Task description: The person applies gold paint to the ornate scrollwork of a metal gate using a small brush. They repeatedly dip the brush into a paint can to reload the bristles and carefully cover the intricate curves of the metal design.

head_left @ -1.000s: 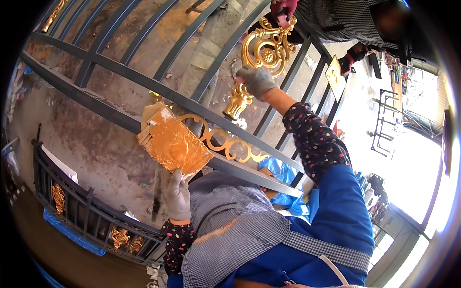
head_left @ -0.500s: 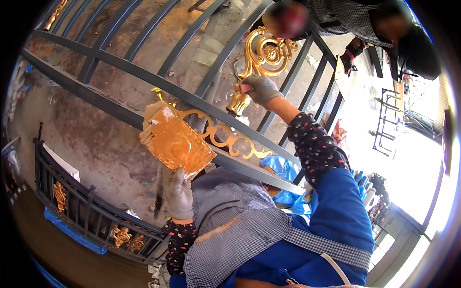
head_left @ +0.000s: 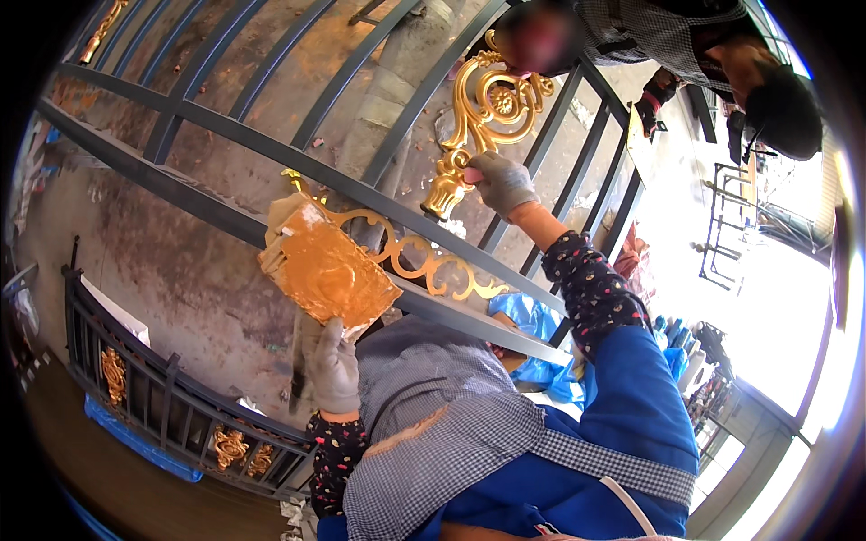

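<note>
My gloved left hand [head_left: 336,370] grips the lower edge of a flat piece of cardboard [head_left: 338,275] smeared with gold-orange paint. In my gloved right hand [head_left: 505,185], a small pink sponge [head_left: 472,175] is pinched between thumb and fingers. The sponge is at the right side of the fluted lower end of a gold scroll ornament [head_left: 503,101]; whether it touches, I cannot tell. That ornament is set between the bars of a dark grey metal gate panel [head_left: 271,144]. A flat gold scroll strip [head_left: 410,255] lies between two rails, partly behind the cardboard.
Two people in checked clothing [head_left: 631,41] are at the panel's far side. A second dark railing [head_left: 167,392] with gold ornaments stands at lower left. Blue plastic sheeting [head_left: 541,329] lies by the near rail. A dark metal frame [head_left: 724,225] stands off to the right.
My right hand has shifted slightly right and down with the sponge, uncovering more of the ornament's lower end. The cardboard has barely moved. One person at the far side has changed head position.
</note>
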`<action>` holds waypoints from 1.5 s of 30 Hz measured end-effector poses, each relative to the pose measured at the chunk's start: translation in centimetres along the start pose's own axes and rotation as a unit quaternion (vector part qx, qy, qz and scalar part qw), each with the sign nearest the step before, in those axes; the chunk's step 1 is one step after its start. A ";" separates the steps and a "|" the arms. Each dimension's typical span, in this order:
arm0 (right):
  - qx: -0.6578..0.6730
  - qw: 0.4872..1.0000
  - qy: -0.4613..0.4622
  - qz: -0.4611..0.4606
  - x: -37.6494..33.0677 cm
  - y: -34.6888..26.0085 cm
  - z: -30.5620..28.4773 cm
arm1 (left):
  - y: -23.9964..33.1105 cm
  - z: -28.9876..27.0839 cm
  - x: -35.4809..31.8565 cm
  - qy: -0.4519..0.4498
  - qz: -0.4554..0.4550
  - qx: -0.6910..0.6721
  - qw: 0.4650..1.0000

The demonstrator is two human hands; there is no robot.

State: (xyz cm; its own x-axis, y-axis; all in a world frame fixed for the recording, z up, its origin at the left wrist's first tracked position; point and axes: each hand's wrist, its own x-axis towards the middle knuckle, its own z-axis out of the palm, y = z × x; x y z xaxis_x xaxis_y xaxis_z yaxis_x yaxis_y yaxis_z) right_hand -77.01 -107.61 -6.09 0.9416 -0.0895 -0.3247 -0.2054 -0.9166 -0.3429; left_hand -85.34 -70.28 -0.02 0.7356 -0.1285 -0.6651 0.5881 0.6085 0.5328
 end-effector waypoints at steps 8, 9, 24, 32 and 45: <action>-0.033 0.998 -0.046 0.027 0.4 0.9 -1.2 | 0.1 0.1 0.0 -0.017 -0.011 0.018 1.000; 0.017 0.999 -0.022 0.041 -0.1 0.8 -1.2 | 0.0 -0.2 0.0 -0.033 0.027 0.103 0.994; 0.025 1.000 -0.012 -0.009 0.6 -0.3 -0.2 | 0.1 0.1 -0.4 -0.044 0.048 0.174 0.983; 0.058 0.995 0.029 -0.071 2.5 0.4 1.0 | 0.1 -0.2 -0.4 -0.005 -0.032 0.045 0.998; 0.094 0.990 0.108 0.006 2.9 -0.1 0.0 | 0.3 0.5 -0.6 0.002 -0.023 0.063 0.998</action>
State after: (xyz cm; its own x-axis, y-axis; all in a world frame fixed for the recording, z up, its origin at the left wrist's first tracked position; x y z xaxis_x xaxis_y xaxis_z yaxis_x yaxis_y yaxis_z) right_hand -74.20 -107.79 -6.97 0.9696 -0.1999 -0.1408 -0.2440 -0.8285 -0.5040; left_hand -85.45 -70.43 0.77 0.7064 -0.1509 -0.6916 0.6583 0.4990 0.5636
